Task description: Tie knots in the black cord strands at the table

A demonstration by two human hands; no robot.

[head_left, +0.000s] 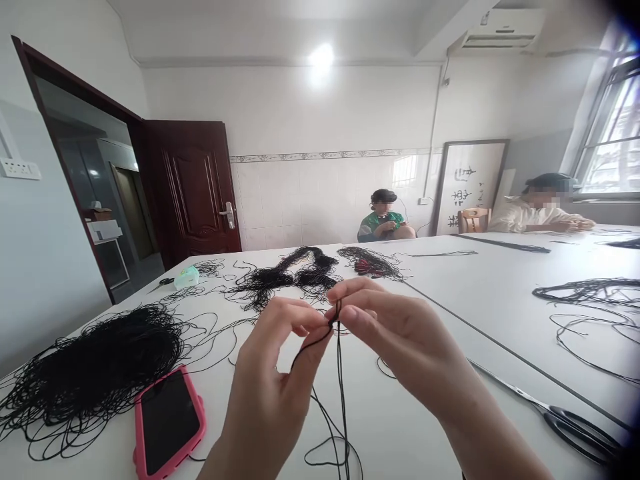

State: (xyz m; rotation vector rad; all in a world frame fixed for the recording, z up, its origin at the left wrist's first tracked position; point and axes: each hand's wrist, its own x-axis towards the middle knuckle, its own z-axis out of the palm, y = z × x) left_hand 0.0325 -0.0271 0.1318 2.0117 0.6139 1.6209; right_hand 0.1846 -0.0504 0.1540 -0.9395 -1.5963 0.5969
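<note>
The left hand (260, 367) pinches a thin black cord (341, 373) between thumb and index finger, the tips nearly meeting at a small knot; the right hand (403, 327) grips the same cord just beside it, thumb against a little loop and index finger curved above. The tips of both hands almost touch, and how the far fingertips sit behind the cord cannot be told. Below the knot, strands of the held cord hang and curl towards the white table (400, 433). Left of the held cord lie a phone in a pink case (170, 423) and, past it, a large tangled heap of black cord (115, 360). Beyond the held cord, partly covered by the hands, spread dark cord bundles (275, 277); farther off to its left are small scissors (164, 283) and a pale green object (187, 277). To its right rest black-handled scissors (545, 407), with loose coils (593, 291) farther out. Well beyond it sit a person in green (385, 223) and, farther right, a person in a pale top (525, 217).
</note>
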